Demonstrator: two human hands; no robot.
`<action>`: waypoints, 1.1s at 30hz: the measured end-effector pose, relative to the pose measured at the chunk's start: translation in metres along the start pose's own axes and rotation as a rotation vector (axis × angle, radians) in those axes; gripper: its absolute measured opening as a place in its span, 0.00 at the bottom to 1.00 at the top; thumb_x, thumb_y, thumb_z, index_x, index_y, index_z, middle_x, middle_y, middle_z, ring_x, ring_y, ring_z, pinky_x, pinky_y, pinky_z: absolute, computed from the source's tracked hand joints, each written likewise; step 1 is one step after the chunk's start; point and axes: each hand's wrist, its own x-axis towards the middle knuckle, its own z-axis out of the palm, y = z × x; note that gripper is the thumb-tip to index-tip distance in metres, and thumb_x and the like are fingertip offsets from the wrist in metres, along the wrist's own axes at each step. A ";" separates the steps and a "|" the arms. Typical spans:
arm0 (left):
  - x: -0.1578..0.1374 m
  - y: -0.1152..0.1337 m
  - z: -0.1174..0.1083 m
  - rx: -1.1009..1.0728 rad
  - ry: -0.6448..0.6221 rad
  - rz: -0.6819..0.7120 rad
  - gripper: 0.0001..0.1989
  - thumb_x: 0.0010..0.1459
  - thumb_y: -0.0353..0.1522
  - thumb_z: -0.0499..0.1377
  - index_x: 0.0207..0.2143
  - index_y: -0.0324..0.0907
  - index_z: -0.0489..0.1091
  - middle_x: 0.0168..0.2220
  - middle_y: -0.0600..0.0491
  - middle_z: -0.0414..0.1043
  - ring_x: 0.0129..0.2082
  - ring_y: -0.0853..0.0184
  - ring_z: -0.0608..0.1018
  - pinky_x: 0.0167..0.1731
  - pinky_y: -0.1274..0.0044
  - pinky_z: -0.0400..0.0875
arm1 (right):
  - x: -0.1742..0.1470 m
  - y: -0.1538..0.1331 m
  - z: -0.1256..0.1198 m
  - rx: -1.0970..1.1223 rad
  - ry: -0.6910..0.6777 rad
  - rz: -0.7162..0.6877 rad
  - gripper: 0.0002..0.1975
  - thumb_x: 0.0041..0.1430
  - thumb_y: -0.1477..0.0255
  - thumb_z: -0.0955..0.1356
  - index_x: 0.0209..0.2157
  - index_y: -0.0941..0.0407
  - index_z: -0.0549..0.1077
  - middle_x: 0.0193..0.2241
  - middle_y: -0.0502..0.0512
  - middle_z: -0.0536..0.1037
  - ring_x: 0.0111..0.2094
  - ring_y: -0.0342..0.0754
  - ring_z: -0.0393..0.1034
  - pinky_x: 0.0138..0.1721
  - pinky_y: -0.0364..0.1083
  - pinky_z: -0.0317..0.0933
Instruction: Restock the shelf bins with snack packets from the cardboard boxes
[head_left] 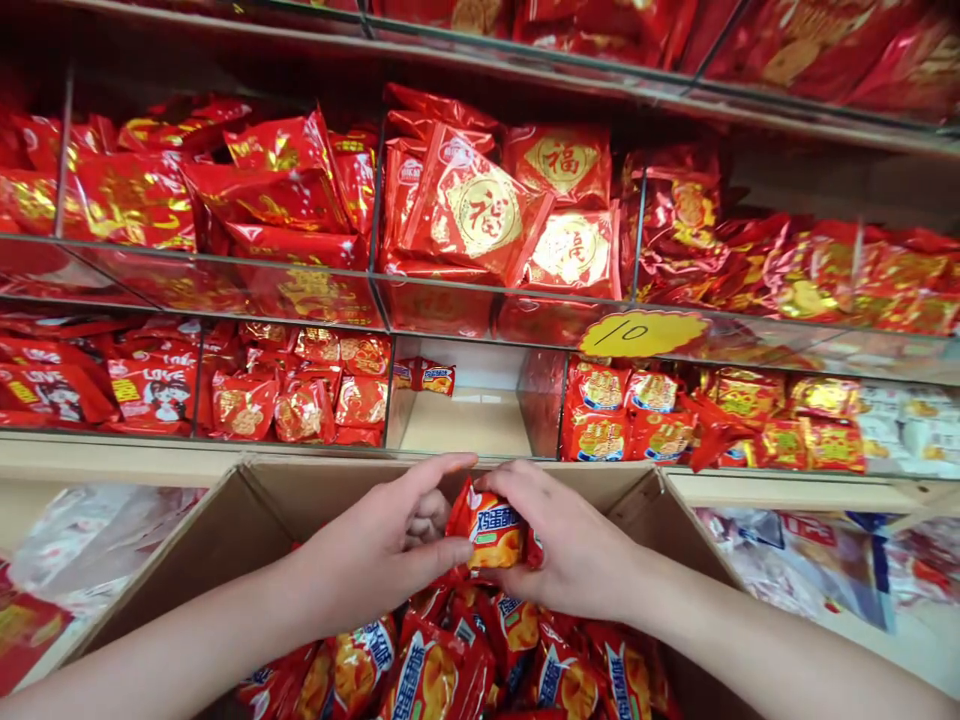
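Over the open cardboard box (180, 550), a small red snack packet (498, 535) with an orange picture and blue-and-white lettering is held up between both hands. My right hand (574, 530) is closed around its right side, fingers on top and thumb below. On the other side, my left hand (390, 535) has its fingers curled and its thumb against the packet's lower left edge. Below the hands, the box holds many similar red packets (427, 675), piled loosely. Straight ahead is a shelf compartment (465, 425) with a like packet (437, 378) at its back left.
Clear dividers split the shelves into bins. Beside the compartment stand red-gold packets (306, 390) on the left and others (628, 410) on the right. A yellow tag (643, 332) reading 10 hangs on the ledge above. Bagged goods (825, 560) lie right of the box.
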 end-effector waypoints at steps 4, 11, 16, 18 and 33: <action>0.002 -0.005 -0.004 -0.024 -0.046 -0.046 0.26 0.51 0.26 0.51 0.52 0.47 0.48 0.25 0.61 0.60 0.25 0.74 0.65 0.27 0.80 0.62 | 0.000 0.005 0.001 0.044 -0.029 0.017 0.25 0.41 0.72 0.68 0.44 0.57 0.61 0.38 0.54 0.64 0.39 0.45 0.59 0.41 0.45 0.58; 0.003 -0.002 0.004 0.091 0.065 -0.112 0.08 0.52 0.32 0.52 0.37 0.42 0.63 0.23 0.60 0.61 0.23 0.74 0.63 0.24 0.80 0.59 | -0.004 0.000 0.006 -0.013 -0.117 0.024 0.23 0.42 0.73 0.67 0.43 0.57 0.61 0.37 0.54 0.65 0.39 0.46 0.59 0.40 0.45 0.59; 0.004 0.004 0.001 0.114 0.222 -0.086 0.05 0.53 0.33 0.50 0.33 0.42 0.61 0.22 0.60 0.60 0.21 0.74 0.64 0.22 0.81 0.61 | -0.004 -0.001 -0.001 -0.090 -0.058 -0.027 0.24 0.42 0.76 0.65 0.45 0.56 0.60 0.39 0.55 0.66 0.41 0.47 0.60 0.41 0.47 0.58; 0.006 0.002 -0.009 0.247 0.313 0.034 0.08 0.55 0.31 0.47 0.38 0.43 0.59 0.25 0.58 0.62 0.25 0.72 0.67 0.26 0.78 0.64 | 0.004 0.005 -0.010 -0.144 0.086 0.006 0.24 0.44 0.74 0.65 0.46 0.56 0.59 0.39 0.56 0.67 0.40 0.48 0.61 0.40 0.47 0.58; 0.008 -0.021 -0.029 0.997 0.130 0.145 0.25 0.42 0.33 0.59 0.45 0.44 0.58 0.42 0.49 0.64 0.43 0.59 0.65 0.44 0.66 0.55 | 0.204 0.090 0.042 -0.559 -0.079 0.268 0.36 0.33 0.69 0.73 0.47 0.55 0.60 0.42 0.60 0.67 0.40 0.53 0.65 0.35 0.45 0.58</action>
